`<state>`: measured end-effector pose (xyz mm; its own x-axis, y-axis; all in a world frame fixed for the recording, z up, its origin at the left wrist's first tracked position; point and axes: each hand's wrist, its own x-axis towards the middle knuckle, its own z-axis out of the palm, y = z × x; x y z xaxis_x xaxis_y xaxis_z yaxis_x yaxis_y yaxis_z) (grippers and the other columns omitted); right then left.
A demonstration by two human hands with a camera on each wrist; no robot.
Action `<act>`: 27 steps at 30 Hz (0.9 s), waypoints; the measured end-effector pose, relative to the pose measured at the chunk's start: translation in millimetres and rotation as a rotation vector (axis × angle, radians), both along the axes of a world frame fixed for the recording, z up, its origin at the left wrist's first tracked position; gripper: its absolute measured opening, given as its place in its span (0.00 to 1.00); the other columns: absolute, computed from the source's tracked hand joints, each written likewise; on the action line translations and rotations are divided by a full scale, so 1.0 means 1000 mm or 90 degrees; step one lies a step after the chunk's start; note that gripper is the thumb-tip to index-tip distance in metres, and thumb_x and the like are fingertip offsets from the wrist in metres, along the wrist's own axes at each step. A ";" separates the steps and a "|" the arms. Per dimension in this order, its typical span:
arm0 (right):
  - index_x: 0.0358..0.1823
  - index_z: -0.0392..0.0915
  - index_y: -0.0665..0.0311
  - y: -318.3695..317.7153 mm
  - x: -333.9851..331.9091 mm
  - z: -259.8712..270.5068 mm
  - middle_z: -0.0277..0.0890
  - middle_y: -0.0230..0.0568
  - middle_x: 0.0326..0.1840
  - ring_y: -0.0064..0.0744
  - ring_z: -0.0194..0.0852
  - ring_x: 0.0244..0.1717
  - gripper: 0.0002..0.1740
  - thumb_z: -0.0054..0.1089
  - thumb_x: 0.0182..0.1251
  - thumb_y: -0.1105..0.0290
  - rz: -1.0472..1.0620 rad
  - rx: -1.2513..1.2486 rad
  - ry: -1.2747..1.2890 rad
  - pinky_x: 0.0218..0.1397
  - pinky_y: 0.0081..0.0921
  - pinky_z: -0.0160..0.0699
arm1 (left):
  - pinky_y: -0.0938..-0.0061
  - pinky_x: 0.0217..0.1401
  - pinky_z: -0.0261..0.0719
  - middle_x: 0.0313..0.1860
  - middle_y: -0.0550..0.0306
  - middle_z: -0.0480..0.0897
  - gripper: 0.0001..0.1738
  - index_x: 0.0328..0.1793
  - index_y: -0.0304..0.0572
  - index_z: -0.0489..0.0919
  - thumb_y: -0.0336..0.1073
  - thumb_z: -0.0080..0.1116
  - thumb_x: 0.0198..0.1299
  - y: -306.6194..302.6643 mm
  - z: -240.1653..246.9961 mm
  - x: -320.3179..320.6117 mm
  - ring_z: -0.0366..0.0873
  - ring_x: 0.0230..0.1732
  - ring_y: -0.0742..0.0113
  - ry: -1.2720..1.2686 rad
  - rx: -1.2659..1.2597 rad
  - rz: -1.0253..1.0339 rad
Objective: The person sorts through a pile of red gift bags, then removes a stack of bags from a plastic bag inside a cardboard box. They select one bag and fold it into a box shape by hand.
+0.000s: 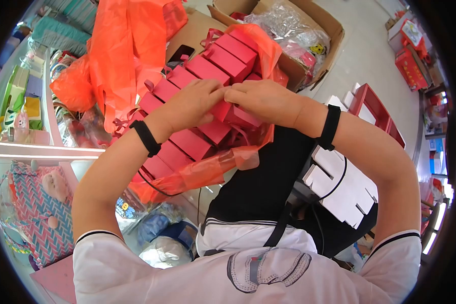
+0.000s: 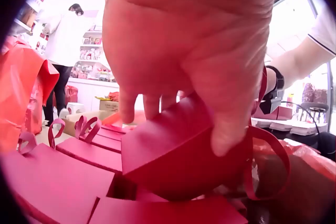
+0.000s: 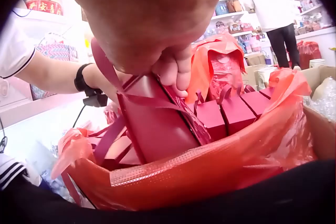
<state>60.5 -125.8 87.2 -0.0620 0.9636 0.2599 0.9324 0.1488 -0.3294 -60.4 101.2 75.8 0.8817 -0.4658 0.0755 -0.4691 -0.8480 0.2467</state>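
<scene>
Several red boxes point(image 1: 175, 147) with ribbon loops stand in rows inside an orange-red plastic bag point(image 1: 197, 172). One red box point(image 2: 173, 145) is tilted above the others, with the left hand point(image 1: 195, 104) gripping it, thumb on one side and fingers over the far side. At the same box point(image 3: 157, 119), the right hand point(image 1: 263, 101) pinches near its top edge, where a dark red ribbon point(image 3: 152, 102) hangs across its side. Both hands meet over the rows in the head view; their fingertips are partly hidden there.
A cardboard box point(image 1: 334, 35) with clear wrap stands at the back. White flat pieces point(image 1: 339, 187) and a red tray point(image 1: 375, 114) are at the right. Shelves line the left. Another person point(image 2: 63, 50) stands in the background.
</scene>
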 end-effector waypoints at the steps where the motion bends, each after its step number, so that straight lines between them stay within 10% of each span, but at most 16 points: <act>1: 0.54 0.71 0.60 -0.003 0.002 -0.002 0.78 0.44 0.48 0.50 0.83 0.50 0.15 0.58 0.68 0.74 -0.015 -0.038 -0.001 0.50 0.41 0.85 | 0.57 0.68 0.71 0.60 0.48 0.77 0.44 0.77 0.46 0.70 0.28 0.68 0.47 -0.003 -0.003 0.000 0.75 0.63 0.49 0.010 0.049 0.001; 15: 0.70 0.72 0.62 0.047 0.103 -0.076 0.75 0.58 0.63 0.59 0.78 0.63 0.27 0.56 0.67 0.73 -0.365 -0.169 -0.078 0.64 0.49 0.81 | 0.50 0.82 0.59 0.81 0.35 0.64 0.47 0.83 0.34 0.62 0.38 0.66 0.56 -0.031 -0.069 -0.014 0.59 0.83 0.40 0.045 0.184 0.054; 20: 0.69 0.75 0.57 0.080 0.106 -0.085 0.73 0.58 0.68 0.60 0.75 0.67 0.27 0.56 0.67 0.72 -0.355 -0.288 -0.116 0.68 0.50 0.77 | 0.44 0.82 0.57 0.81 0.36 0.64 0.41 0.80 0.44 0.70 0.65 0.52 0.72 -0.034 -0.067 -0.027 0.58 0.83 0.39 0.075 0.060 0.077; 27: 0.65 0.79 0.51 0.104 0.055 -0.100 0.74 0.56 0.67 0.60 0.73 0.68 0.23 0.59 0.67 0.68 -0.229 -0.146 -0.134 0.69 0.51 0.75 | 0.45 0.79 0.62 0.77 0.37 0.67 0.36 0.78 0.42 0.70 0.55 0.58 0.71 -0.040 -0.073 -0.026 0.62 0.79 0.39 0.031 -0.002 0.138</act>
<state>115.3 -21.5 -12.9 0.2582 0.9645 0.0556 0.9613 -0.2508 -0.1141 -86.7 61.5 3.3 0.9640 -0.2641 0.0319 -0.2628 -0.9271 0.2672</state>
